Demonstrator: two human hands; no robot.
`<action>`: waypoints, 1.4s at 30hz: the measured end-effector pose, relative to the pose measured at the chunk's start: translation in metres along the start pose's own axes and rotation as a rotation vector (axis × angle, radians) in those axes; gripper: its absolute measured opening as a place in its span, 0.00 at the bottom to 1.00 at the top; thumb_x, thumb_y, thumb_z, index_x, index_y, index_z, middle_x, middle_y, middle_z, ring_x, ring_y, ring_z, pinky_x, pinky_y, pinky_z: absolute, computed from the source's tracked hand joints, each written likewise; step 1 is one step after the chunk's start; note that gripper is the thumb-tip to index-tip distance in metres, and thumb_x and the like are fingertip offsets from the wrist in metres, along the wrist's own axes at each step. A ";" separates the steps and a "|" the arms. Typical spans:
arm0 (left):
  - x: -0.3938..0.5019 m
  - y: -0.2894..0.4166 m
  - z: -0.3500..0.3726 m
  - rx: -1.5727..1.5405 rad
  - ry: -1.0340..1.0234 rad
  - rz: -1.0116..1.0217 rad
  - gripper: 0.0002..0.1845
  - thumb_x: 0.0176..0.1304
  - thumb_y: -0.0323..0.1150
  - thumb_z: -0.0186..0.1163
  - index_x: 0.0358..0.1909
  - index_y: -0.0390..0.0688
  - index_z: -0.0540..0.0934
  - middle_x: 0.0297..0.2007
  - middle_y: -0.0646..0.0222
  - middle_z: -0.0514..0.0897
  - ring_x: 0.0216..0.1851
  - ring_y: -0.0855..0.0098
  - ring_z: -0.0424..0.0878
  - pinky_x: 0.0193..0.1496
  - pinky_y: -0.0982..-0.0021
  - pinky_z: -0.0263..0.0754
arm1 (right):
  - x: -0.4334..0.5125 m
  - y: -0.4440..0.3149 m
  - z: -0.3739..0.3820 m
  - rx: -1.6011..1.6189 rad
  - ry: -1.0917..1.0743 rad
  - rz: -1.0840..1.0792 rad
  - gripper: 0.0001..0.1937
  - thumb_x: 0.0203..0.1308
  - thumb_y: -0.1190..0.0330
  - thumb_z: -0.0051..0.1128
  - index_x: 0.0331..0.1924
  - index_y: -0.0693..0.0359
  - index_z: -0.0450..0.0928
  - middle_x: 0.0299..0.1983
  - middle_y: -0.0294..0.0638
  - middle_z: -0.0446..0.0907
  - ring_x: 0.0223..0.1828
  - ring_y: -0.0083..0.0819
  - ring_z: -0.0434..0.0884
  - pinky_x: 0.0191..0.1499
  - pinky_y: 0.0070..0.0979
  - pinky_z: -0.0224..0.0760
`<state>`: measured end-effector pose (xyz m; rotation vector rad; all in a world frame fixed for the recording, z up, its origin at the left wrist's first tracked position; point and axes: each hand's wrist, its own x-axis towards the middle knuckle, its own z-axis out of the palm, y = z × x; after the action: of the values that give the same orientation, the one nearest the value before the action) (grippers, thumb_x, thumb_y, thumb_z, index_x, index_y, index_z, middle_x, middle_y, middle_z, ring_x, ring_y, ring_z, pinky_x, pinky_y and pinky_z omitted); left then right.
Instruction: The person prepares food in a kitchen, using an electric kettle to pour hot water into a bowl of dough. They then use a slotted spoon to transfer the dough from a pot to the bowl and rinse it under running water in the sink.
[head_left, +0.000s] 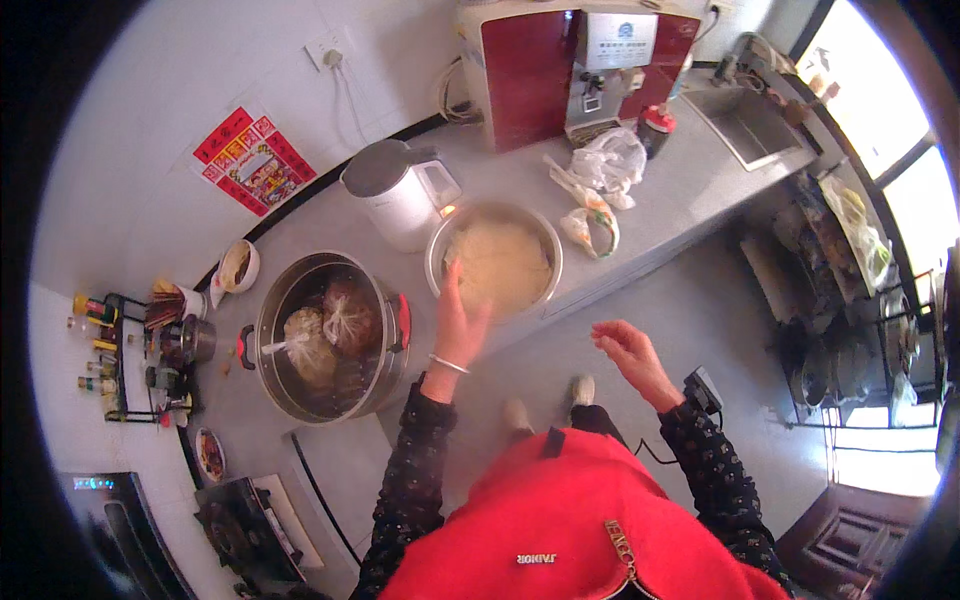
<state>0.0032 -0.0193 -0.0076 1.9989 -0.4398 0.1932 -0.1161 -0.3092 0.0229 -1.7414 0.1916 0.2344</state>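
Note:
A round stainless steel basin (556, 259) stands at the counter's front edge. It holds a pale yellowish mass (501, 259), perhaps flour or dough. Over the basin's near left rim is my left hand (457, 319), fingers apart and thumb blurred, with nothing seen in it; whether it touches the contents I cannot tell. My right hand (631, 358) hangs in front of the counter above the floor, its fingers loosely bent and no object visible. Left of the basin is a large steel pot (270, 375) with red-and-black handles, holding two tied plastic bags (309, 349) of food.
Behind the basin stands a white electric jug (390, 202). Crumpled plastic bags (607, 161) lie to the right, before a red-fronted dispenser (529, 82). A sink (750, 131) is at far right. A gas stove (251, 525) and spice rack (116, 356) are left.

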 end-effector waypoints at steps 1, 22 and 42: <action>0.007 -0.003 0.001 0.021 0.005 -0.012 0.40 0.67 0.34 0.59 0.75 0.36 0.50 0.71 0.48 0.60 0.73 0.56 0.60 0.74 0.59 0.52 | 0.021 -0.004 -0.001 -0.071 0.002 -0.077 0.17 0.69 0.69 0.51 0.59 0.62 0.75 0.51 0.39 0.82 0.53 0.29 0.80 0.56 0.28 0.72; -0.087 0.019 0.018 0.146 0.351 -0.446 0.36 0.64 0.31 0.59 0.71 0.34 0.58 0.62 0.51 0.73 0.65 0.56 0.70 0.71 0.57 0.58 | 0.265 -0.020 0.087 -1.456 -0.678 -0.890 0.21 0.60 0.53 0.52 0.58 0.39 0.77 0.64 0.36 0.72 0.72 0.41 0.62 0.72 0.55 0.46; -0.048 -0.001 -0.003 0.049 0.254 -0.376 0.28 0.67 0.30 0.58 0.67 0.38 0.66 0.52 0.59 0.82 0.56 0.63 0.78 0.63 0.62 0.69 | 0.241 -0.049 0.100 -1.212 -0.631 -1.114 0.23 0.62 0.56 0.51 0.62 0.43 0.75 0.66 0.40 0.70 0.67 0.43 0.66 0.73 0.58 0.41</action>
<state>-0.0410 -0.0053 -0.0223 2.0310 0.1045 0.2192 0.1244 -0.2018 -0.0110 -2.5040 -1.6457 0.0329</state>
